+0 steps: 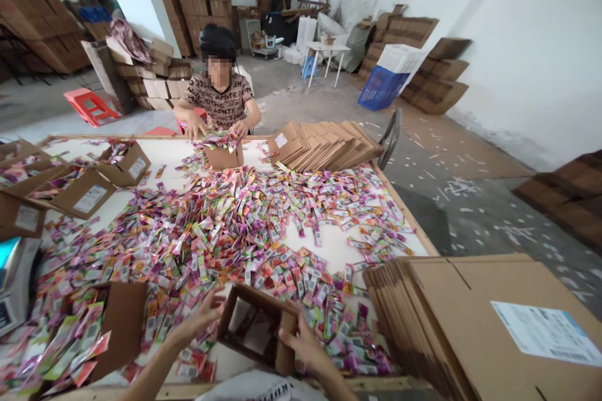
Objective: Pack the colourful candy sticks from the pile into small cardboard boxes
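Note:
A small open cardboard box (282, 360) stands tilted near the front edge of the table, with a pale patch showing inside it. My right hand (303, 339) grips its right wall, thumb on the inner side. Just off the box's left rim is my left hand (209, 313), fingers spread and holding nothing. Around both hands lie many small colourful printed sachets (235, 219), heaped highest at mid-table. To my left, another cardboard box (123, 326) is filled with the same sachets.
Flattened cartons (451, 319) are stacked at right, more folded cartons (324, 144) at the far edge. Across the table (324, 239) a co-worker (220, 100) handles sachets over a box (224, 158). Filled boxes (84, 191) and a scale-like device (19, 288) stand left.

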### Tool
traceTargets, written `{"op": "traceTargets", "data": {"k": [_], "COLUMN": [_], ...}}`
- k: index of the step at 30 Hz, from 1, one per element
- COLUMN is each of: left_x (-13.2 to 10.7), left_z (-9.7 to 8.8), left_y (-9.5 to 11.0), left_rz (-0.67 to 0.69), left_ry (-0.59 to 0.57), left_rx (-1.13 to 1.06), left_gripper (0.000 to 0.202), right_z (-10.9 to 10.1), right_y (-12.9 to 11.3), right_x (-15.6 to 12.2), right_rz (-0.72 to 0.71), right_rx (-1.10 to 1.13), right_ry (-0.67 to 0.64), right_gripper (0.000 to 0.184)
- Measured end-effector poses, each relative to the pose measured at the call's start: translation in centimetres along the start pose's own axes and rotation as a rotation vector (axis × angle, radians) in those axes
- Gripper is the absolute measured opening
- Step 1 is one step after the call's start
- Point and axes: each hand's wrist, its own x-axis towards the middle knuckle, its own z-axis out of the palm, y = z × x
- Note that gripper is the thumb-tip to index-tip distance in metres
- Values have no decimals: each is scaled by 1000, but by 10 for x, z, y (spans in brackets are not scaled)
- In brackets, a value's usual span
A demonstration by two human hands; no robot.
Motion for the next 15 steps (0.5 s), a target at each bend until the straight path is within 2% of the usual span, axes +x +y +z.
{"op": "traceTargets", "data": {"k": [2, 4, 5, 7, 9, 10, 12, 15], "left_x": [9, 13, 13, 5, -13, -23, -44, -59], "left_z": [15, 31, 38, 46, 43, 39, 27, 14], "left_y": [1, -5, -12, -27, -40, -44, -46, -35], "left_rz": [116, 234, 278, 334, 359, 358, 356, 385], "left_ry": [-2, 73, 144, 288, 334, 307, 187, 47], "left_rx": [66, 119, 126, 153, 234, 277, 333, 356], "left_gripper": [87, 95, 91, 65, 38, 33, 36, 59], "right_z": [10, 17, 18, 15, 10, 7, 3, -3], "right_y": [2, 2, 2, 2, 2, 3, 7, 14], "right_x": [5, 6, 6, 3, 1, 0, -2, -4], "right_rz": [-35, -50, -48, -47, -67, -81, -102, -99], "right_rx": [-77, -37, 16, 92, 57, 10, -73, -95], "right_ry": [199, 302, 305, 265, 235, 224, 190, 84], "right_gripper": [80, 64, 56, 40, 20, 14, 24, 32]}}
